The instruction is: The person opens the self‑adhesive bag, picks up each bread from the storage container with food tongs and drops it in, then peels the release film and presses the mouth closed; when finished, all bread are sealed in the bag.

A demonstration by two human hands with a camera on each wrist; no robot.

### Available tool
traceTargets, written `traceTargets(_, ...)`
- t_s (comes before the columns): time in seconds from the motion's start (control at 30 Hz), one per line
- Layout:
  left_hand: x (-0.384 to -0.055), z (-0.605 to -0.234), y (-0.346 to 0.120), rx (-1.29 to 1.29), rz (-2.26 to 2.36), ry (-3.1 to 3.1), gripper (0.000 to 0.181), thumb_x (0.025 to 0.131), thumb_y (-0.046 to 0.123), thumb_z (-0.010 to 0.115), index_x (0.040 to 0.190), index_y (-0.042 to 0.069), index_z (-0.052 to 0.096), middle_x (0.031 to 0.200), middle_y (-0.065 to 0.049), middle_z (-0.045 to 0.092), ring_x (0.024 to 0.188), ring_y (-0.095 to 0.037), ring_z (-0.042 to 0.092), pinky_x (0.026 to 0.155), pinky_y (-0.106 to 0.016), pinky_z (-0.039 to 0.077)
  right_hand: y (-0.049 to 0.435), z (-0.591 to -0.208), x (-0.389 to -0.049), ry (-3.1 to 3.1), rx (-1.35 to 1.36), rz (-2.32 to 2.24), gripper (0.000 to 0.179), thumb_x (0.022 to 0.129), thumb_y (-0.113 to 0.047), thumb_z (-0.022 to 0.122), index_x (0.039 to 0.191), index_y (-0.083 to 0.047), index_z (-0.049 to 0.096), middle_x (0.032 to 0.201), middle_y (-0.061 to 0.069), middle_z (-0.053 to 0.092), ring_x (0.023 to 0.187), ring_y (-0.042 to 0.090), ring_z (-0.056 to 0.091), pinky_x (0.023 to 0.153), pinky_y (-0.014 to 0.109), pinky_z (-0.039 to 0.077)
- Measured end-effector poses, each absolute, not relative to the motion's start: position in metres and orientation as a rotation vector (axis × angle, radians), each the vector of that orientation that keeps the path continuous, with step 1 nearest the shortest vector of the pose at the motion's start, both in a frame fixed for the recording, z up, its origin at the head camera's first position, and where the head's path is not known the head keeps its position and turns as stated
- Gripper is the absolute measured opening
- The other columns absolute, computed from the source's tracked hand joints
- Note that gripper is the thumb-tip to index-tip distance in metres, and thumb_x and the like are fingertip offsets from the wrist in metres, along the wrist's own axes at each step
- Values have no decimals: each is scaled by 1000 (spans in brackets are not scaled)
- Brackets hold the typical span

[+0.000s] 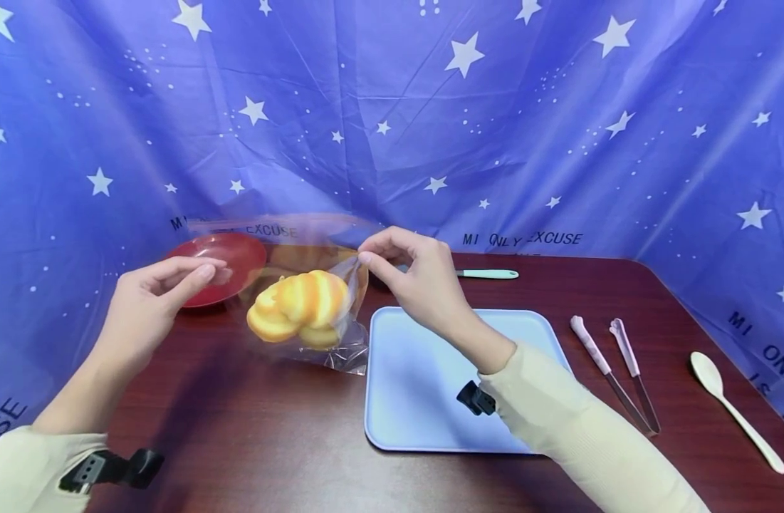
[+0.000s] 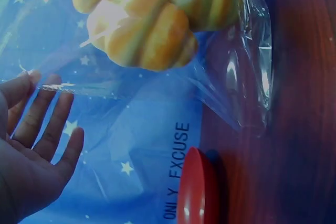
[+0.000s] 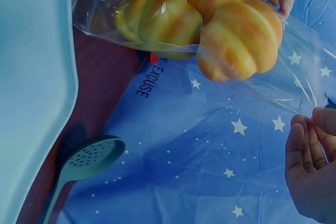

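A clear plastic bag (image 1: pixel 352 358) hangs between my two hands over the table, with a reddish strip along its top. Several golden bread rolls (image 1: pixel 311 299) sit inside, bunched together; they also show through the film in the right wrist view (image 3: pixel 241 40). My left hand (image 1: pixel 144 296) pinches the bag's left edge between thumb and fingers, the other fingers spread in the left wrist view (image 2: pixel 44 145). On the opposite side, my right hand (image 1: pixel 420 278) pinches the bag's top corner, drawing the film into a point between thumb and forefinger.
Behind the left hand stands a red bowl (image 1: pixel 244 260). A light blue tray (image 1: pixel 417 406) lies under the right forearm. Farther right are tongs (image 1: pixel 631 385) and a white spoon (image 1: pixel 708 372). A green slotted spoon (image 3: pixel 89 158) lies behind the tray, before a starry blue curtain (image 1: pixel 392 92).
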State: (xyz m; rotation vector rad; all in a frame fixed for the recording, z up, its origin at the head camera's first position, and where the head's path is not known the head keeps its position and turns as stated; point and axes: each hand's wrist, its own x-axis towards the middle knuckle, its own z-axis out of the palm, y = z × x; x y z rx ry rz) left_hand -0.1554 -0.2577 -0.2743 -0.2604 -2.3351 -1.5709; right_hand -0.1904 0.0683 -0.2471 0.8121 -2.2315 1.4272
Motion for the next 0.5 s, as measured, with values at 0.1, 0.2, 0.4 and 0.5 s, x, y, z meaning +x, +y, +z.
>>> traceTargets(0.1,-151,-280,-261,-272,-1597,-2297,20,100,13,66,117,7,75,100,15,76,106,1,62,84,-11,45,64,-247,-192,-2236,834,1417,4,94,-10,74,97,-7,76,89,0,76,78,9,70,71,32,57)
traceTargets(0.2,-148,-285,-262,-275,-1606,-2279,19,100,9,65,116,6,75,100,14,76,101,2,64,83,-12,46,60,-250,-194,-2273,851,1390,5,94,-11,74,97,-9,77,90,-2,76,76,9,68,69,33,55)
traceTargets(0.4,-145,-290,-259,-295,-1667,-2219,18,99,9,66,114,3,75,98,11,77,96,-2,69,82,-13,49,59,-261,-198,-2339,836,1353,4,94,-13,74,97,-11,77,88,-3,75,73,10,65,65,33,53)
traceTargets(0.5,-144,-292,-258,-307,-1716,-2182,18,100,10,66,113,1,75,98,8,78,95,-4,70,82,-13,50,59,-266,-199,-2339,830,1381,7,94,-14,74,100,-10,76,89,-2,75,74,11,66,66,33,53)
